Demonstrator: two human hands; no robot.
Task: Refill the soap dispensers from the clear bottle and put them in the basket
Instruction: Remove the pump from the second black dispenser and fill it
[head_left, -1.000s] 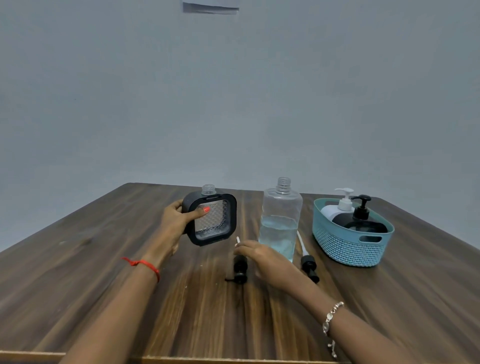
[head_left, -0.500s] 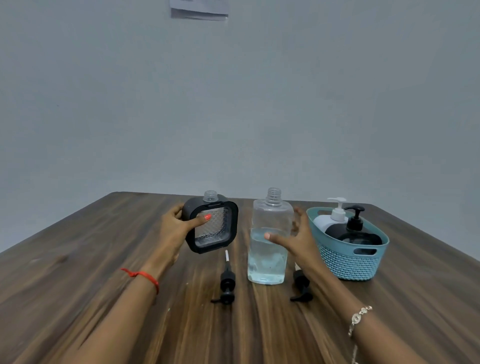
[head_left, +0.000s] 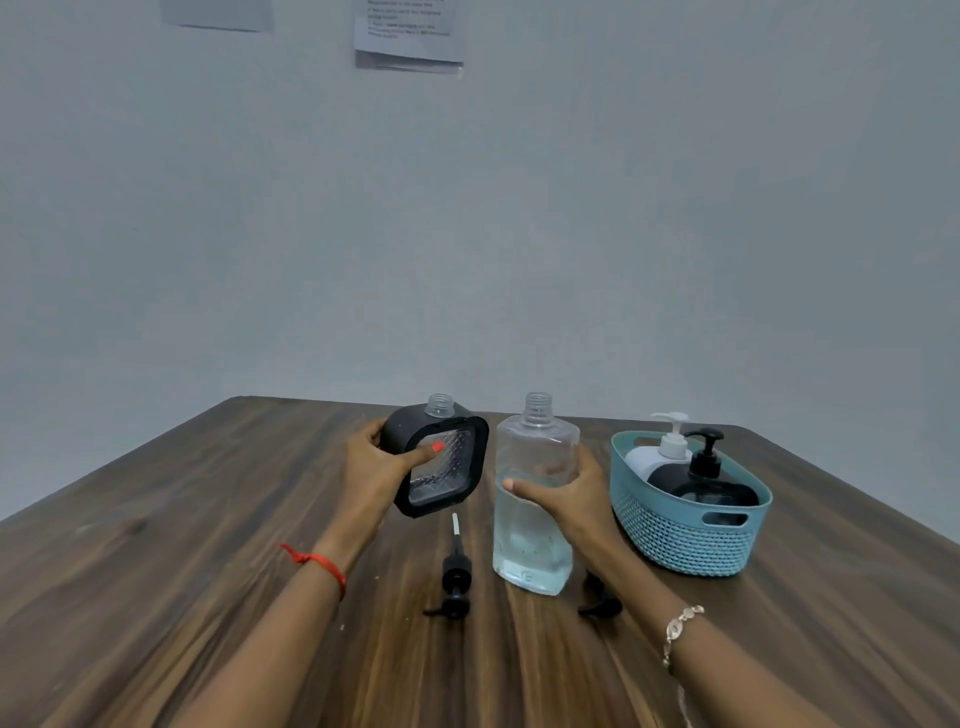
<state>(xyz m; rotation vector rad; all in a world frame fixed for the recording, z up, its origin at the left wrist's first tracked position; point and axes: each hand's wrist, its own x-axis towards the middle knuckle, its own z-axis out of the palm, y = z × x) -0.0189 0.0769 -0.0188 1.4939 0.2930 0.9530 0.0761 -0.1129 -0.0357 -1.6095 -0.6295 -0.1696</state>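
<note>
Gripping on both sides — the left hand holds the black square-framed soap dispenser by its left edge, thumb across the clear patterned window, while the right hand wraps round the middle of the tall clear plastic bottle. The hands are apart, and the two vessels are just beside each other. The bottle stands upright on the dark wooden table, long axis vertical, uncapped, roughly half full of clear liquid. The dispenser is tilted, its open threaded neck uppermost and just left of the bottle's neck at about the same height — so the pour, I judge, calls for the right hand to lift the bottle and tip it leftward over that small opening. A black pump head lies between the forearms; a second black pump head shows partly under the right wrist. Right of the bottle, the teal perforated plastic basket holds a white pump dispenser and a black pump dispenser.
</note>
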